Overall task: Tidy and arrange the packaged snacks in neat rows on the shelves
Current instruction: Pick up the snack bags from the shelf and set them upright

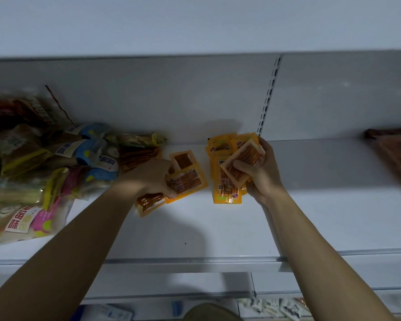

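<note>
While the right hand (259,172) grips one orange packet (242,162), the left hand (153,179) pinches another packet (185,181) lying on the shelf (310,205).

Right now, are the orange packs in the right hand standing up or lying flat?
Lying flat: the orange packs rest stacked on the shelf.

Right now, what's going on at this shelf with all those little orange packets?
A person is sorting small orange snack packets on a white shelf. The right hand grips a stack of orange packets standing on the shelf, fingers curled over the front one. The left hand pinches a loose packet from a few scattered ones lying flat beside it. To the left sits a jumbled pile of larger snack bags, not yet in rows.
</note>
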Demonstrator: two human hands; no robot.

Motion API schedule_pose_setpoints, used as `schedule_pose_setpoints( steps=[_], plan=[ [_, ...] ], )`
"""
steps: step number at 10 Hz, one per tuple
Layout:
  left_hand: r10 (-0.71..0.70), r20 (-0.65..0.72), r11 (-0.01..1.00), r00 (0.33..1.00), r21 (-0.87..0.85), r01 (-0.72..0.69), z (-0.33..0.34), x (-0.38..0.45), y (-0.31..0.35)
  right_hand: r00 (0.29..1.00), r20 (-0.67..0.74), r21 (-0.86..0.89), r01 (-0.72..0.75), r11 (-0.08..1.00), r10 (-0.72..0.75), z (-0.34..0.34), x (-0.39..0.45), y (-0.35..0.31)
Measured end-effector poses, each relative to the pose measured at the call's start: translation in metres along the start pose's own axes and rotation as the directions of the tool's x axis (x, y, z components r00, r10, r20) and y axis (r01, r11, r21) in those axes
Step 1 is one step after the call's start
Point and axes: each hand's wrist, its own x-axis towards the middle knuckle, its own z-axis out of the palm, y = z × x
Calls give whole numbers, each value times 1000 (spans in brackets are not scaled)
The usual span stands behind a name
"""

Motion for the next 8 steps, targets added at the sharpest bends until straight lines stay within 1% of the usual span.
schedule_pose_setpoints(
  steps=[1, 2, 3, 4, 5, 6, 7, 8],
  plan=[
    [20, 17, 1000, 1000, 2, -20, -2, -6, 0, 999, -34, -22, 10, 1000, -11, 1, -2, -2],
    [63, 10, 993, 998, -96, -62, -4, -14, 2, 999, 43, -14, 25, 1000, -25, 2, -7, -6],
    [-6, -181, 901, 983, -429, -73, 3, -12, 6, 998, 57, -30, 38, 999, -36, 3, -13, -13],
    [-83, -257, 544, 963, -821, -173, 13, -7, 44, 996, 57, 14, 68, 998, -69, 6, -27, -23],
    [-142, -181, 200, 973, -968, -151, 20, 0, 105, 992, 78, 10, 101, 995, -101, 7, -42, -42],
    [-63, -43, -85, 997, -995, -48, 24, 0, 175, 980, -85, -195, 163, 967, -182, -8, -55, -66],
    [11, -34, -139, 999, -990, -33, 23, -16, 249, 924, -241, -387, 190, 902, -298, -41, -72, -96],
    [95, -236, -139, 967, -965, -221, 30, -29, 309, 886, -264, -484, 220, 847, -381, -72, -86, -130]
  ],
)
